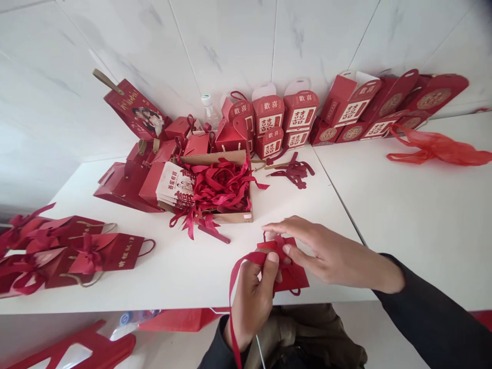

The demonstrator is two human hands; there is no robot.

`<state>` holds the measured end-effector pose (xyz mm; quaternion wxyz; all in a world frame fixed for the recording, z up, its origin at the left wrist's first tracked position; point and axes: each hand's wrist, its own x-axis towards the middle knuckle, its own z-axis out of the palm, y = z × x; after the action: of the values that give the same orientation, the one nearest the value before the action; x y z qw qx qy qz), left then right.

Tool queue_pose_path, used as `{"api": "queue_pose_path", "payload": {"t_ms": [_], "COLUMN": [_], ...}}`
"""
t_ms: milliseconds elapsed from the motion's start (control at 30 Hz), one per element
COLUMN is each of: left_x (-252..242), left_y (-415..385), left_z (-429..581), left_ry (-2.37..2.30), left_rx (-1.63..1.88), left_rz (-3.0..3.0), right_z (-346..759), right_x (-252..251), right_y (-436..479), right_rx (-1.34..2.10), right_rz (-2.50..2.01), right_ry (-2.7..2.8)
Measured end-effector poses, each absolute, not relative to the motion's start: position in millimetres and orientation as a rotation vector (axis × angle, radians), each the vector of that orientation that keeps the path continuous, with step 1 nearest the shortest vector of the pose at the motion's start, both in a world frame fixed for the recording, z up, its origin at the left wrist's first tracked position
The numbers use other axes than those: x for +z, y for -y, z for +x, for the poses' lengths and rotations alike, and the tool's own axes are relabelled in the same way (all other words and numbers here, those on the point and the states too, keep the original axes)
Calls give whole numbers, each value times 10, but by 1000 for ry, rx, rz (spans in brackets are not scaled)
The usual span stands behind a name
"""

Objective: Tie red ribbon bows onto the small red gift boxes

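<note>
And here, in the head view, both hands are close together over a small red box point(295, 274) on the near edge of the white table point(307, 200). The left hand point(255, 287) is curled, thumb pressed to fingers, clamped on a red ribbon point(233, 277) that loops over and hangs down past the wrist. The right hand point(315, 251) comes in from the side, fingers loosely bent, its fingertips at the top of the box; whether they pinch anything, I cannot tell! Just beyond sits a carton point(232, 217) heaped with ribbons point(223, 184), and well to the left, bow-tied boxes point(121, 251).
</note>
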<state>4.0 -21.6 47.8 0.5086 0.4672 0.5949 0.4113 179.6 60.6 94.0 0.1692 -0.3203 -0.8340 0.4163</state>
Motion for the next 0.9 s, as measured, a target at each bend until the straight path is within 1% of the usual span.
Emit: {"api": "queue_pose_path", "payload": {"t_ms": [100,200,267,400,433,467,600,767,900], "left_x": [480,462,457,472,474,472,399,207,163], "left_y": [229,241,238,208,200,193,179,189,201], "left_z": [4,-11,-18,-45,-54,-61,-67,-9,32], "left_ry": [-1417,-1440,-1430,-1314,-1285,-1269,-1365,-1396,-1486], "left_rx": [958,906,918,1027,1056,1083,1213,1357,1451], "left_rz": [1069,1036,1037,1126,1172,1222,1473,1956,1981], "right_z": [1835,1877,1913,1985,1996,2000,1952,1840,1810], "right_x": [854,952,1048,1093,1062,1020,834,736,709], "right_y": [-636,-600,-553,-456,-440,-429,-415,-383,-358], "right_rx": [1106,1102,1215,1662,1722,1729,1532,1632,1642], "right_rz": [-970,-1087,-1212,-1308,-1317,-1341,-1404,-1246,-1240], "right_ry": [2436,2336,2216,2040,2009,1987,1994,1979,1962]}}
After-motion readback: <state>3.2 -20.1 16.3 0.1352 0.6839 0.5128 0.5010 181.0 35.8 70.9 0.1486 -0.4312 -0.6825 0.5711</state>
